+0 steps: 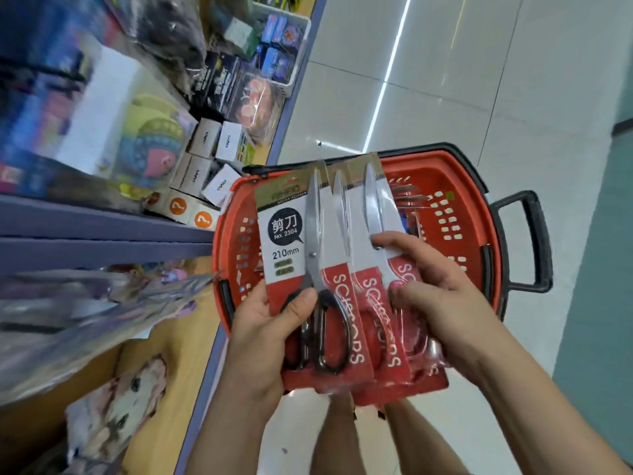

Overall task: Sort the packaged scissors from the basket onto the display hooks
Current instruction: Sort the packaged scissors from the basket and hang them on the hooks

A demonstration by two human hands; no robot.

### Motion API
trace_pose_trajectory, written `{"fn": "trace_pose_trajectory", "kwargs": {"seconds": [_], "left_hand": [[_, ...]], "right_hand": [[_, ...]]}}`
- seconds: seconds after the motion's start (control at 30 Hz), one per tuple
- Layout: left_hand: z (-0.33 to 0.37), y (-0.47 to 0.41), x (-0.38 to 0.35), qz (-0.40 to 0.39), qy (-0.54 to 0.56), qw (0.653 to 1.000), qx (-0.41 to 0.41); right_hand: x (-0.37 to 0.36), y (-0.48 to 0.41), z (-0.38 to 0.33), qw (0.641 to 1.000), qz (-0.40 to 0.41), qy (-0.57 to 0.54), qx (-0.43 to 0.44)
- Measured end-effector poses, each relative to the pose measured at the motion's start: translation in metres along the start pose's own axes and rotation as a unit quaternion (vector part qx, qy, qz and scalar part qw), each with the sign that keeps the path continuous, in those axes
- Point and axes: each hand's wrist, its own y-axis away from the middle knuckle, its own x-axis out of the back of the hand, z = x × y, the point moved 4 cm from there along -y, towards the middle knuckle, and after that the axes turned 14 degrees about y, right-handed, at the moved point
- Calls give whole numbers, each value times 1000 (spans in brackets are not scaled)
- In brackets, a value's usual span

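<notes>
Shelves [102,231] at the left show no hooks. The left hand [270,323] grips three fanned scissor packs [298,241], the right hand [442,303] pinching the rightmost, above the basket [479,214] holding more. Seemingly none hung yet.

Bright, even indoor light. Long white streaks glare on the glossy floor [445,97]. The shelves [85,138] at left smear with heavy blur, and the edges bend. The scissor packs [291,255] are sharp, their plastic glinting.
</notes>
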Motion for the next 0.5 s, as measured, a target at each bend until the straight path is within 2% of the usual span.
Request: {"fn": "trace_pose_trajectory", "kwargs": {"seconds": [0.07,0.23,0.3,0.5], "left_hand": [[12,13,-7,14,2,1000,-16],[39,48,-32,13,-11,997,-73],[45,66,-40,21,-10,995,-97],[64,136,-62,131,-38,968,-211]], "right_hand": [[-5,8,-20,1000,16,6,9],[-18,39,-61,993,-12,90,75],[-20,53,-76,992,-29,83,89],[-27,101,-110,987,-62,102,111]]}}
